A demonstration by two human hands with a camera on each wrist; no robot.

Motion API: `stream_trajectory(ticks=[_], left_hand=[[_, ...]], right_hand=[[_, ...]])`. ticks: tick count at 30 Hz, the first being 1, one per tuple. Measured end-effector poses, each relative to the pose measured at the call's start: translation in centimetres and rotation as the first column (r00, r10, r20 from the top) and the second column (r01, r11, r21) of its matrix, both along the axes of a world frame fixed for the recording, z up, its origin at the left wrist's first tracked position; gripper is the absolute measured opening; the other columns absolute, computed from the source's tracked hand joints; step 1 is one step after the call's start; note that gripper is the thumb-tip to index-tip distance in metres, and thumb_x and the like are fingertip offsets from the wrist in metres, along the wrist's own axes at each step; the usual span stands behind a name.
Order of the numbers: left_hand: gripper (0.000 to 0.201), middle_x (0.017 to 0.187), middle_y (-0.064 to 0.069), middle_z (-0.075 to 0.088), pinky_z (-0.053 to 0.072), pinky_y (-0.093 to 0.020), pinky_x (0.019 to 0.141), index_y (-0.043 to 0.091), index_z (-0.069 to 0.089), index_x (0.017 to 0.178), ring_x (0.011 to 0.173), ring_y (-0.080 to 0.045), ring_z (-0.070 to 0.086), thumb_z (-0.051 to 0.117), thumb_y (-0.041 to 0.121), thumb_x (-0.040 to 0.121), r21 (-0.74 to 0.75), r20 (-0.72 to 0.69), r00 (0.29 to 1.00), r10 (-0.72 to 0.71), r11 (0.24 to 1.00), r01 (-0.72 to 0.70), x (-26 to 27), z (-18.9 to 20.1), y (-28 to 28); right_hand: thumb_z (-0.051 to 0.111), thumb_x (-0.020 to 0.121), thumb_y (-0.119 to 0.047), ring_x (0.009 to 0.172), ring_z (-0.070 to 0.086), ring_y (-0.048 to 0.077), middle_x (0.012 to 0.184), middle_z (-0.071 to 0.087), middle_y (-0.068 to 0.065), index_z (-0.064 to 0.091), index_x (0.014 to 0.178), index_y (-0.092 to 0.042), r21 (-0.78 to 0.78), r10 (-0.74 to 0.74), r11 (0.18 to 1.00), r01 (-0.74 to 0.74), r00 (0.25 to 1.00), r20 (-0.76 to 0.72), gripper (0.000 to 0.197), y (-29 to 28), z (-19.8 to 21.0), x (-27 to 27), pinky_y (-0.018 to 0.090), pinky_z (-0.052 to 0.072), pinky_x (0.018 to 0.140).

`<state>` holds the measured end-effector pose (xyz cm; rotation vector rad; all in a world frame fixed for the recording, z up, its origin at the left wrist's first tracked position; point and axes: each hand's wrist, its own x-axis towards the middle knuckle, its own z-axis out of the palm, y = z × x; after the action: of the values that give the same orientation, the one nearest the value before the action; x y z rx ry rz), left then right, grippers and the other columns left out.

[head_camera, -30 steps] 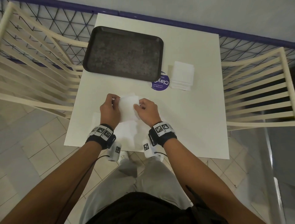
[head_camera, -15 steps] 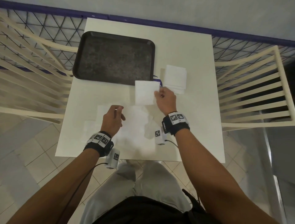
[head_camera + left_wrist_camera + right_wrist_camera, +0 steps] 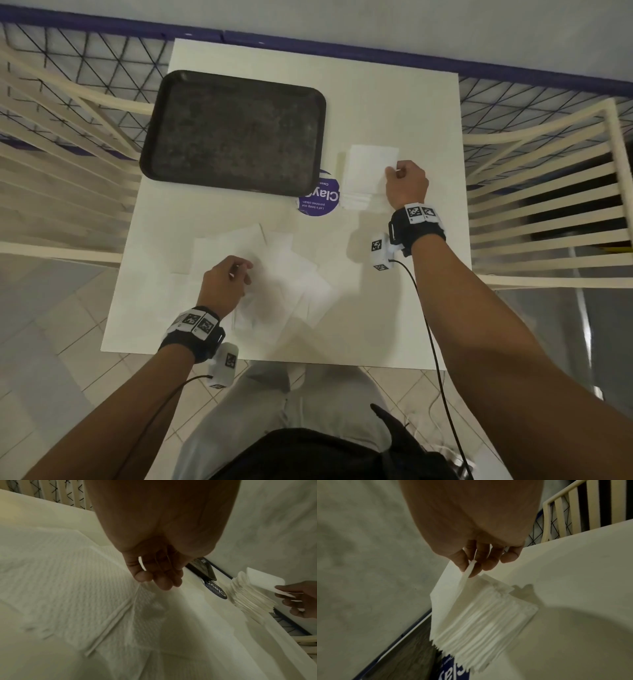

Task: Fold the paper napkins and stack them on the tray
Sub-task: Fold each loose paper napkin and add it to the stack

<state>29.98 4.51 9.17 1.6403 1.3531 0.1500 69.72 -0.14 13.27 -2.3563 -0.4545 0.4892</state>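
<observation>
- On the right side of the table (image 3: 394, 291), the right hand (image 3: 407, 183) pinches a folded napkin (image 3: 447, 595) by one corner between thumb and fingers (image 3: 475, 566), holding it tilted just above the pile of folded napkins (image 3: 366, 185).
- The pile lies on the table just right of the tray (image 3: 236, 132), not on it; a round purple sticker (image 3: 320, 202) shows between them. Nothing lies on the tray.
- The step in hand appears to be setting this folded napkin onto the pile. The next move calls for lowering it square with the pile's edges before letting go.
- At the near left, the left hand (image 3: 224, 282) hangs over the loose unfolded napkins (image 3: 274, 267), fingers loosely curled. The left wrist view shows the thumb (image 3: 142, 576) at a raised ridge of paper; whether it pinches the paper cannot be told.
- The pile must in the end go onto the tray, so the task looks far from finished.
- Hard to make out: the loose napkins overlap white on white, so their count is unclear. The sticker's text is partly covered by the tray.
</observation>
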Motion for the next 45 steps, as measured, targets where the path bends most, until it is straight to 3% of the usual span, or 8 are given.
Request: stream_trajectory(ticks=[8,16,19,25,28,36,42,45], left_hand=[[0.021,0.080,-0.001,0.073,0.049,-0.022,0.061,0.019,0.070,0.101,0.065,-0.025,0.067,0.050,0.015,0.106,0.009,-0.013,1.000,0.016,1.000,-0.016,-0.6,0.0,0.1],[0.020,0.081,0.006,0.073,0.056,-0.033,0.074,0.021,0.071,0.100,0.077,-0.018,0.069,0.052,0.015,0.104,0.078,-0.028,0.999,0.017,0.997,-0.015,-2.6,-0.4,1.3],[0.017,0.089,0.003,0.075,0.056,-0.033,0.080,0.020,0.071,0.104,0.083,-0.017,0.071,0.055,0.016,0.102,0.100,-0.039,0.998,0.052,0.994,-0.048,-3.7,-0.6,1.6],[0.021,0.105,-0.005,0.076,0.052,-0.030,0.092,0.018,0.070,0.116,0.098,-0.022,0.070,0.058,0.018,0.099,0.068,-0.078,0.995,0.060,0.996,-0.055,-5.7,-1.3,2.0],[0.024,0.109,-0.005,0.076,0.053,-0.038,0.102,0.018,0.070,0.120,0.104,-0.023,0.070,0.057,0.017,0.100,0.034,-0.066,0.996,0.057,0.998,-0.055,-5.9,-1.4,1.7],[0.030,0.117,-0.004,0.073,0.051,-0.038,0.105,0.017,0.067,0.127,0.112,-0.022,0.067,0.061,0.022,0.098,-0.105,-0.045,0.995,0.090,0.990,-0.094,-5.7,-1.1,1.6],[0.032,0.119,-0.002,0.073,0.050,-0.038,0.106,0.018,0.066,0.129,0.115,-0.021,0.065,0.064,0.026,0.097,-0.143,-0.043,0.996,0.080,0.986,-0.085,-5.6,-1.1,1.8],[0.035,0.122,-0.002,0.070,0.049,-0.039,0.108,0.017,0.065,0.131,0.116,-0.022,0.064,0.064,0.029,0.098,-0.132,-0.050,0.995,0.084,0.987,-0.090,-5.5,-1.1,1.5]], right_hand=[[0.067,0.088,-0.028,0.114,0.052,0.024,0.120,0.056,0.004,0.061,0.119,-0.022,-0.023,-0.097,0.995,0.100,0.990,0.099,0.032,-0.3,-0.9,-1.1,0.037,0.044,0.096],[0.059,0.082,-0.007,0.094,0.056,0.020,0.093,0.064,-0.001,0.070,0.092,-0.024,0.189,0.032,0.980,-0.063,0.986,0.162,0.023,-0.9,-1.0,-9.1,0.040,0.050,0.088],[0.066,0.083,-0.007,0.089,0.061,0.016,0.091,0.064,-0.005,0.071,0.090,-0.021,0.220,0.168,0.958,-0.182,0.982,0.081,0.016,-0.9,-1.6,-13.7,0.030,0.053,0.082],[0.060,0.089,-0.005,0.078,0.059,0.008,0.090,0.070,-0.006,0.074,0.095,-0.014,0.106,0.412,0.910,-0.402,0.904,-0.113,0.018,-1.1,-3.4,-21.5,-0.003,0.036,0.070],[0.061,0.088,-0.010,0.090,0.065,0.014,0.101,0.073,0.000,0.073,0.105,-0.015,-0.006,0.420,0.903,-0.430,0.883,-0.209,0.021,-1.2,-4.4,-24.0,0.010,0.042,0.079],[0.070,0.089,-0.024,0.114,0.062,0.020,0.118,0.069,0.006,0.065,0.122,-0.011,-0.177,0.325,0.907,-0.382,0.903,-0.281,0.036,-1.1,-5.0,-27.1,0.013,0.034,0.086],[0.073,0.089,-0.026,0.113,0.064,0.026,0.114,0.072,0.010,0.071,0.109,-0.003,-0.162,0.248,0.933,-0.322,0.898,-0.363,0.031,-1.2,-4.4,-27.2,0.027,0.045,0.095],[0.069,0.091,-0.029,0.091,0.061,0.029,0.084,0.068,0.002,0.067,0.076,-0.010,-0.147,0.307,0.912,-0.383,0.875,-0.373,0.024,-1.4,-4.4,-26.9,0.028,0.043,0.076]])
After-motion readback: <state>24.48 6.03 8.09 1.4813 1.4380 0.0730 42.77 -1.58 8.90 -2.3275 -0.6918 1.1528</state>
